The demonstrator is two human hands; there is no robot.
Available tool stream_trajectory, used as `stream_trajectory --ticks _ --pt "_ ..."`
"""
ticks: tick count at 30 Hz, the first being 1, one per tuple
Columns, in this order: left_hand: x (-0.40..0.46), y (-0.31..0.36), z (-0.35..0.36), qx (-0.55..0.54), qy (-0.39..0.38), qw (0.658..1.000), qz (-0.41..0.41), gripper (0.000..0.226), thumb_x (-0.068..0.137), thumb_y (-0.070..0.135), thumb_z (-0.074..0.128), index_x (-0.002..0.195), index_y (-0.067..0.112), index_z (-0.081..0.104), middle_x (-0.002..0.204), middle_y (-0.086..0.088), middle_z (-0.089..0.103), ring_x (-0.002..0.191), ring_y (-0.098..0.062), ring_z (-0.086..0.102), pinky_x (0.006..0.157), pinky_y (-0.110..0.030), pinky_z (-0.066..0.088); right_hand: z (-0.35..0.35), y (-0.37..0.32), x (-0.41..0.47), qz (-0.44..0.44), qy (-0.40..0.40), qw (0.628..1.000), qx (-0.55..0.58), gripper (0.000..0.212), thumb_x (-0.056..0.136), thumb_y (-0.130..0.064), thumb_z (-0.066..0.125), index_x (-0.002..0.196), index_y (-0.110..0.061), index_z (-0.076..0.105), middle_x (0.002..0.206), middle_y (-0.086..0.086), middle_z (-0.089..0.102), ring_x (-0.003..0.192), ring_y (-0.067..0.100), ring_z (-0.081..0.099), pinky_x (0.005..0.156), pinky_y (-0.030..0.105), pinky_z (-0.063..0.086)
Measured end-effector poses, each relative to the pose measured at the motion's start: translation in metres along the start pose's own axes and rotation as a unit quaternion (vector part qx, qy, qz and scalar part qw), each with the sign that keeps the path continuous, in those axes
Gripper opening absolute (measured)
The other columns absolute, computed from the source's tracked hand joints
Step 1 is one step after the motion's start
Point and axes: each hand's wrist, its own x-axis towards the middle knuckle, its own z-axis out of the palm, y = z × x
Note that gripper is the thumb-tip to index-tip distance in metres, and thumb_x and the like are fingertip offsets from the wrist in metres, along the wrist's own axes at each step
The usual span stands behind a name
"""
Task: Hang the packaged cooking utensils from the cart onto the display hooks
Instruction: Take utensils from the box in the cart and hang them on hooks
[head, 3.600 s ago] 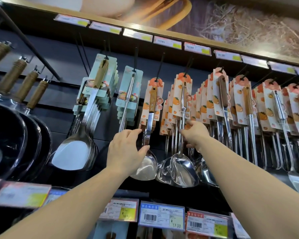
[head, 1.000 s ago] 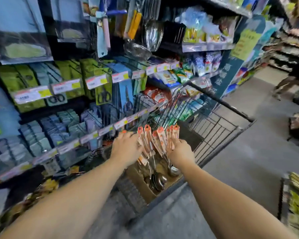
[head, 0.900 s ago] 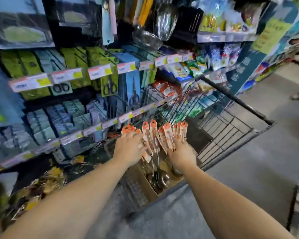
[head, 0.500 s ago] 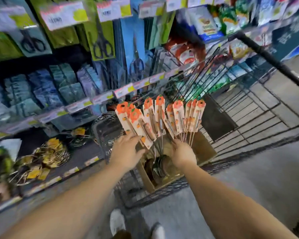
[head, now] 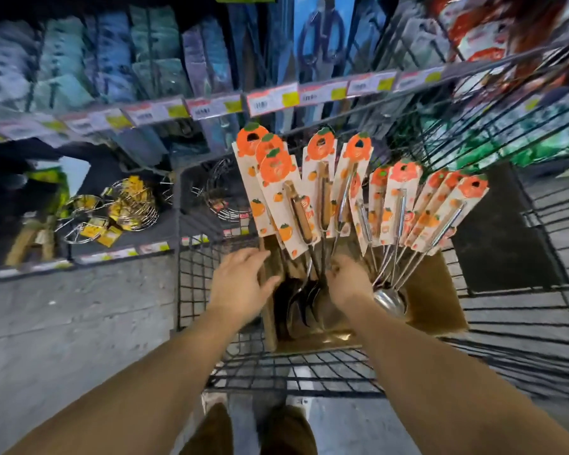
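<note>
Packaged utensils point(head: 352, 198) stand fanned in cardboard box point(head: 437, 300) inside wire cart point(head: 523, 326). L hand point(head: 243, 284) fingers straight, resting at box's left wall. R hand point(head: 349, 284) among handles; grip state can't tell.

Dim aisle, motion-blurred shelves, wide-angle edge distortion.

Shelf price tags point(head: 271, 100) — print blurred, unreadable; utensil cards point(head: 322, 192) — no legible text.
</note>
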Motion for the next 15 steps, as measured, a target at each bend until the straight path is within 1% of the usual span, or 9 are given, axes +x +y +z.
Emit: stream_trajectory --ticks 3,5,6,8,9,13,15 --pt "-0.002 -0.004 0.013 -0.007 -0.004 1.000 -0.019 0.055 0.090 0.049 0.054 0.139 0.026 0.044 0.142 0.002 0.044 0.131 -0.021 0.035 0.111 -0.034 0.027 0.009 -0.003 0.012 -0.052 -0.017 0.999 0.000 0.040 0.096 -0.021 0.050 0.136 -0.027 0.048 0.116 0.005 0.063 0.093 0.022 0.063 0.083 0.037 0.054" --pt "-0.002 -0.007 0.019 -0.008 -0.001 1.000 -0.022 0.055 0.089 0.048 0.055 0.138 0.027 0.046 0.141 0.002 0.045 0.132 -0.023 0.036 0.112 -0.038 0.029 0.016 -0.006 0.020 -0.075 -0.030 0.997 -0.007 0.037 0.096 -0.024 0.050 0.134 -0.025 0.052 0.122 0.006 0.062 0.104 0.026 0.061 0.089 0.036 0.051" --pt "-0.001 -0.008 0.022 -0.011 0.000 1.000 -0.023 0.054 0.088 0.048 0.056 0.138 0.027 0.046 0.141 0.002 0.045 0.132 -0.024 0.036 0.112 -0.040 0.029 0.018 -0.006 0.024 -0.076 -0.031 0.997 -0.004 0.033 0.096 -0.025 0.050 0.129 -0.023 0.057 0.122 0.007 0.062 0.106 0.027 0.060 0.090 0.035 0.050" --pt "0.000 -0.009 0.027 -0.019 -0.003 0.999 -0.025 0.054 0.089 0.048 0.056 0.138 0.028 0.045 0.141 0.003 0.044 0.132 -0.023 0.035 0.113 -0.039 0.028 0.020 -0.005 0.029 -0.076 -0.033 0.997 -0.004 0.024 0.096 -0.024 0.051 0.115 -0.016 0.064 0.115 0.010 0.065 0.102 0.029 0.061 0.086 0.033 0.049" --pt "0.000 -0.009 0.029 -0.021 -0.007 0.999 -0.026 0.054 0.089 0.048 0.056 0.138 0.028 0.045 0.141 0.003 0.044 0.131 -0.022 0.035 0.112 -0.037 0.028 0.019 -0.004 0.029 -0.080 -0.038 0.996 -0.003 0.022 0.096 -0.023 0.053 0.112 -0.013 0.065 0.110 0.010 0.066 0.100 0.029 0.061 0.083 0.032 0.048" --pt "-0.001 -0.002 0.034 -0.028 -0.011 0.999 -0.024 0.055 0.088 0.048 0.058 0.138 0.028 0.046 0.139 0.003 0.046 0.128 -0.020 0.037 0.108 -0.033 0.030 0.004 -0.006 0.024 -0.132 -0.044 0.990 0.007 0.022 0.095 -0.023 0.056 0.110 -0.011 0.065 0.100 0.006 0.068 0.095 0.023 0.062 0.077 0.024 0.042" --pt "-0.001 0.004 0.034 -0.032 -0.010 0.999 -0.019 0.055 0.087 0.047 0.060 0.137 0.027 0.047 0.136 0.003 0.049 0.125 -0.021 0.040 0.107 -0.033 0.032 -0.008 -0.013 0.022 -0.159 -0.042 0.986 0.004 0.018 0.095 -0.025 0.057 0.102 -0.010 0.065 0.087 0.002 0.066 0.082 0.018 0.060 0.071 0.023 0.038"
